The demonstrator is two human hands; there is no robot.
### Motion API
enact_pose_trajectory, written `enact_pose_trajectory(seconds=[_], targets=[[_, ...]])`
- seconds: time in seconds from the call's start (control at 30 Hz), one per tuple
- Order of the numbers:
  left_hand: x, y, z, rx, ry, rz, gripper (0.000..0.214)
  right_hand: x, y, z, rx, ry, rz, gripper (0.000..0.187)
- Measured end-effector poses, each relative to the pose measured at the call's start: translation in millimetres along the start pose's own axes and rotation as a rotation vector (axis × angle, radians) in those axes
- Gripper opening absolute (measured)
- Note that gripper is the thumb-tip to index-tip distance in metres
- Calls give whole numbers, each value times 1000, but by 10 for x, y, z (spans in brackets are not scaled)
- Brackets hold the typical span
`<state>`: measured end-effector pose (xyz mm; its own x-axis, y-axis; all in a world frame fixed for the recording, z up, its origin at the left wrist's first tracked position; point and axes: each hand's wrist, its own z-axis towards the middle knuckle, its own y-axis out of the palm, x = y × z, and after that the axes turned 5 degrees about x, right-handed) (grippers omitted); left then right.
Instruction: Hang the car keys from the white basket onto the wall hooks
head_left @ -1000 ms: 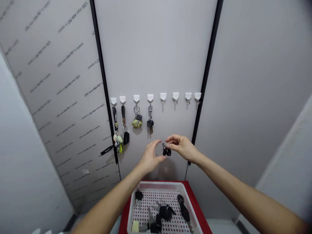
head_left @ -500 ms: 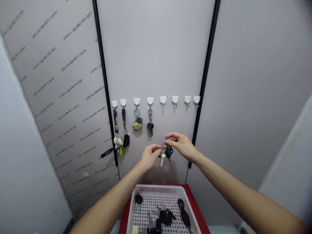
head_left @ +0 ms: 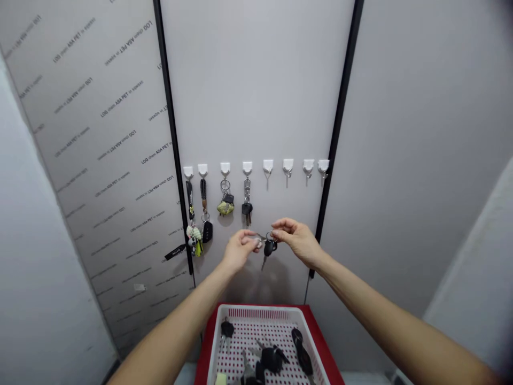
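Both my hands are raised in front of a grey wall panel, pinching one key bunch [head_left: 267,247] between them. My left hand [head_left: 239,248] grips a silver key of the bunch. My right hand [head_left: 296,239] pinches the ring at its top, and a black-headed key hangs below. Above them runs a row of white wall hooks [head_left: 267,165]. The left hooks carry key sets [head_left: 225,199]; the right ones, straight above my hands, are bare.
A white perforated basket [head_left: 224,315] stands on a red surface [head_left: 323,342] below my arms and holds several more black keys and fobs [head_left: 272,357]. Black vertical strips [head_left: 339,123] divide the wall panels. A film-covered panel [head_left: 100,133] is at the left.
The key bunch dropped open from a clump, then my left hand closed on its silver key and lifted it sideways. Both hands rose slightly toward the hooks.
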<state>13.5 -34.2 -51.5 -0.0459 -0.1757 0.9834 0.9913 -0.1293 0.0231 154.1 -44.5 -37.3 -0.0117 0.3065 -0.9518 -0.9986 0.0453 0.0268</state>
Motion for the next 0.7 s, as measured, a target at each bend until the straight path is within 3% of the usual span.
enact_pose_trajectory(seconds=[0.1, 0.3, 0.5, 0.7], targets=[[109, -81, 79, 37, 83, 80, 17, 45, -43, 4, -13, 14, -129, 16], [241, -80, 182, -85, 188, 213, 15, 79, -5, 36, -95, -22, -228, 24], [406, -63, 257, -160, 240, 234, 16, 60, 73, 71, -247, 81, -71, 20], [475, -39, 321, -160, 264, 269, 17, 52, 112, 109, -175, 101, 103, 18]])
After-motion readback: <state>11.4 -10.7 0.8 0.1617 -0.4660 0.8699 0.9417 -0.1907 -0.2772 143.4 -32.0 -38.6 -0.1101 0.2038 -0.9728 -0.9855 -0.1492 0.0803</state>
